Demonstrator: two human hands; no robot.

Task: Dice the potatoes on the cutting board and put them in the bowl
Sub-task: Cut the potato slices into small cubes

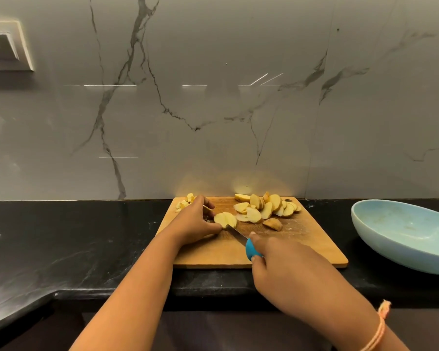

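Head view: nearest, the right hand (276,257) is curled round the blue handle of a knife (251,250), whose blade touches the stacked potato slices (224,219). The left hand (195,221) pinches these with bent fingers on the wooden cutting board (302,247). Farther back on the board lie a pile of slices (264,206) at the right and diced pieces (185,202) at the far left corner. A pale blue bowl (401,231) stands on the black desk (86,236), just right of the board.

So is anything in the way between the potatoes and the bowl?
No, nothing visible is. The potato slices lie at the back of the cutting board, and the bowl sits to its right. Only black counter shows between the board and the bowl.
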